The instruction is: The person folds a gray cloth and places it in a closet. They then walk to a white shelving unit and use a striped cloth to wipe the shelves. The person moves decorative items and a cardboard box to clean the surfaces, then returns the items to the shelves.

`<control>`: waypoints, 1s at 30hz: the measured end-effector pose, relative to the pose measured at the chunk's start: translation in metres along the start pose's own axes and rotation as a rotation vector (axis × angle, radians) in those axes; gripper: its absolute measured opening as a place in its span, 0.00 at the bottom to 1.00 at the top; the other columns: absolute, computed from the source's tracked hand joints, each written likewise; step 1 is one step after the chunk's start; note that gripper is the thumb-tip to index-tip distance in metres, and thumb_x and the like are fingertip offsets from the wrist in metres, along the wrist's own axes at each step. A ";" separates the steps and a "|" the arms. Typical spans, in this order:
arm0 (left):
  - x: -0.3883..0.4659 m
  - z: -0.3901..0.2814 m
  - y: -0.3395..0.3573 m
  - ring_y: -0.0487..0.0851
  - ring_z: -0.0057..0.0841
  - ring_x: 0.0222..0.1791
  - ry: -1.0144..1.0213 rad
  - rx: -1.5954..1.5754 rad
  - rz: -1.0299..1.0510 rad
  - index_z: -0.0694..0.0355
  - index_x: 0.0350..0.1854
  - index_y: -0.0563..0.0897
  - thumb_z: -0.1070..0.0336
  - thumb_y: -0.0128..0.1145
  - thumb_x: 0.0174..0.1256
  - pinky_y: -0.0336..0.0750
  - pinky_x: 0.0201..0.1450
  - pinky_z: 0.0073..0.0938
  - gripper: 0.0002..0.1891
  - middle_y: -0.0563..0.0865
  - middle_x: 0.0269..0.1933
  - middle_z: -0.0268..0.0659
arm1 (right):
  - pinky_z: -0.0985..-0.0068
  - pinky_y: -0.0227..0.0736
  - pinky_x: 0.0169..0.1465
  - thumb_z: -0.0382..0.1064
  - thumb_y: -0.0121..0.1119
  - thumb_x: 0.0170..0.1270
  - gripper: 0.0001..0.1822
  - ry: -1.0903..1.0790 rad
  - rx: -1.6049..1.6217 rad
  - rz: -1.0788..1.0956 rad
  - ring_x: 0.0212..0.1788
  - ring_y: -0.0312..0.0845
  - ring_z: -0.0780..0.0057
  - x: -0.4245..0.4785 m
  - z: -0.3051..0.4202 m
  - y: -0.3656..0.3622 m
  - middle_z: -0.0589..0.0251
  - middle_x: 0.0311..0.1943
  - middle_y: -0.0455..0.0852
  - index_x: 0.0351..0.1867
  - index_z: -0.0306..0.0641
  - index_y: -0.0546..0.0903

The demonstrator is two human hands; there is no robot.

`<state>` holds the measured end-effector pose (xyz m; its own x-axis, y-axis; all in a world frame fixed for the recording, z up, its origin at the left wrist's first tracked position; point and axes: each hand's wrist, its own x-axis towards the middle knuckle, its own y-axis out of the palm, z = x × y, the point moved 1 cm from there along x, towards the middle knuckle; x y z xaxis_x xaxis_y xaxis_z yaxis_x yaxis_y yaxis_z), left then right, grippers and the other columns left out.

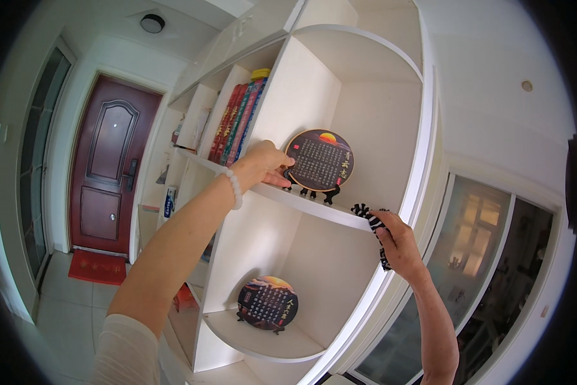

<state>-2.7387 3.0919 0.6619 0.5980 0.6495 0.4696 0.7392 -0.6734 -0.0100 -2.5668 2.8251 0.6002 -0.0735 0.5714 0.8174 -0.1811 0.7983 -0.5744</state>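
Observation:
A round dark plaque point(321, 161) with a painted sunset and rows of writing stands on a black display stand point(331, 195) on the curved shelf point(317, 208). My left hand point(266, 163), with a pale bead bracelet point(234, 188) at the wrist, grips the plaque's left edge, close to the stand's foot. Some of those fingers are hidden behind the plaque. In my right hand point(398, 240) is a black-and-white striped cloth point(376, 224), bunched over the right end of the same shelf's front edge. Part of it hangs below the edge.
A second round plaque point(268, 303) stands on the lower shelf point(264, 349). Upright books point(238, 120) fill a compartment to the left. Beyond are a dark red door point(104, 163) and a red mat point(97, 267). Sliding glass doors point(466, 231) are at the right.

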 end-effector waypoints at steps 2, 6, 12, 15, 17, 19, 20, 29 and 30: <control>-0.008 -0.008 -0.005 0.87 0.45 0.32 0.045 0.050 -0.058 0.84 0.44 0.73 0.71 0.61 0.60 0.86 0.29 0.30 0.18 0.81 0.39 0.63 | 0.75 0.68 0.51 0.26 0.47 0.66 0.15 0.037 -0.018 0.020 0.42 0.75 0.64 0.005 0.005 -0.005 0.53 0.42 0.80 0.53 0.31 0.75; -0.030 0.002 -0.012 0.85 0.42 0.36 0.538 0.702 -0.529 0.76 0.35 0.78 0.61 0.59 0.62 0.78 0.39 0.38 0.17 0.82 0.36 0.56 | 0.75 0.70 0.46 0.22 0.48 0.63 0.16 0.067 0.039 0.030 0.37 0.75 0.68 0.012 0.000 -0.004 0.54 0.38 0.81 0.52 0.32 0.77; -0.081 0.049 -0.006 0.77 0.47 0.55 0.871 0.779 -0.280 0.70 0.47 0.77 0.57 0.53 0.67 0.68 0.61 0.44 0.18 0.79 0.53 0.51 | 0.77 0.71 0.45 0.22 0.49 0.62 0.15 0.010 -0.136 -0.275 0.38 0.76 0.72 0.038 0.004 -0.035 0.56 0.38 0.83 0.50 0.30 0.77; -0.091 0.066 -0.015 0.69 0.45 0.64 1.056 0.997 -0.362 0.70 0.56 0.73 0.58 0.53 0.67 0.58 0.69 0.47 0.22 0.75 0.59 0.52 | 0.74 0.71 0.46 0.24 0.49 0.64 0.13 -0.342 -0.386 -0.616 0.38 0.78 0.61 0.104 0.043 -0.059 0.50 0.37 0.81 0.49 0.29 0.77; -0.089 0.071 -0.018 0.68 0.44 0.65 1.048 0.936 -0.320 0.69 0.60 0.71 0.58 0.54 0.67 0.54 0.71 0.49 0.25 0.74 0.60 0.51 | 0.70 0.72 0.46 0.24 0.49 0.65 0.13 -0.581 -0.551 -0.737 0.39 0.77 0.51 0.152 0.077 -0.072 0.48 0.38 0.80 0.49 0.32 0.77; -0.088 0.072 -0.017 0.68 0.44 0.64 1.052 0.907 -0.314 0.69 0.59 0.71 0.57 0.55 0.66 0.55 0.70 0.48 0.25 0.74 0.60 0.51 | 0.66 0.72 0.46 0.25 0.49 0.65 0.13 -0.617 -0.670 -0.827 0.41 0.77 0.48 0.206 0.106 -0.077 0.48 0.41 0.81 0.50 0.34 0.77; -0.087 0.072 -0.017 0.70 0.43 0.62 1.082 0.879 -0.325 0.68 0.57 0.72 0.56 0.56 0.66 0.57 0.69 0.49 0.24 0.76 0.57 0.49 | 0.63 0.72 0.45 0.25 0.49 0.65 0.13 -0.595 -0.680 -0.848 0.42 0.76 0.48 0.231 0.118 -0.073 0.49 0.41 0.81 0.49 0.35 0.77; -0.076 0.075 -0.018 0.75 0.37 0.55 1.125 0.806 -0.316 0.63 0.49 0.74 0.52 0.60 0.61 0.61 0.64 0.48 0.22 0.78 0.47 0.43 | 0.59 0.74 0.53 0.29 0.49 0.62 0.15 -0.175 -1.051 -0.561 0.53 0.77 0.54 0.420 0.138 -0.008 0.54 0.47 0.81 0.49 0.44 0.78; -0.076 0.072 -0.020 0.75 0.37 0.55 1.131 0.799 -0.310 0.63 0.49 0.74 0.52 0.61 0.60 0.61 0.64 0.48 0.22 0.78 0.47 0.42 | 0.62 0.74 0.56 0.38 0.49 0.65 0.15 0.050 -1.021 -0.354 0.57 0.76 0.60 0.428 0.134 -0.007 0.60 0.53 0.80 0.51 0.50 0.79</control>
<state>-2.7762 3.0812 0.5626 0.0968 -0.1532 0.9834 0.9939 0.0671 -0.0874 -2.7279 3.0382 0.9598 -0.1330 0.2655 0.9549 0.7201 0.6879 -0.0910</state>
